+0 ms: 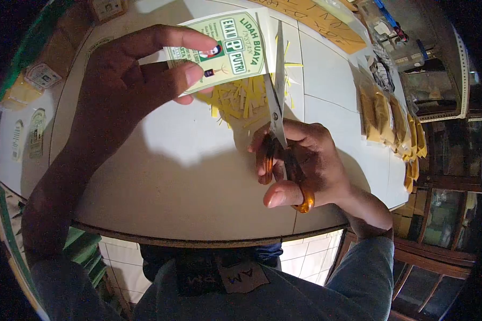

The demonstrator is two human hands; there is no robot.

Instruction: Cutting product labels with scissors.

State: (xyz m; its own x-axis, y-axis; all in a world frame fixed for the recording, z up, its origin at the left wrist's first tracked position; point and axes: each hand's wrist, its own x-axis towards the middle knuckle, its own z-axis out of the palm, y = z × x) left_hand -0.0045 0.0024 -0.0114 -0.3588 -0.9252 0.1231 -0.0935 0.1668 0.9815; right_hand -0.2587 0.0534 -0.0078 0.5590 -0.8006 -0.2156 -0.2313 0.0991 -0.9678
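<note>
Between the thumb and fingers of my left hand (144, 68) is a printed paper label (241, 48), green and cream with a white margin along its right side. My right hand (313, 160) has its thumb and fingers through the amber handles of a pair of scissors (278, 116). The scissor blades point away from me and stand slightly parted at the label's right edge. Below the label, a pile of thin yellow paper strips (241, 98) lies on the white tiled tabletop (176, 192).
Filled packets of brown powder (385, 116) line the table's right edge. At left lie cut labels (37, 132) and yellow packs (22, 96). Brown cardboard with handwriting (325, 26) is at the back. A wooden glass-fronted cabinet (442, 216) stands at right.
</note>
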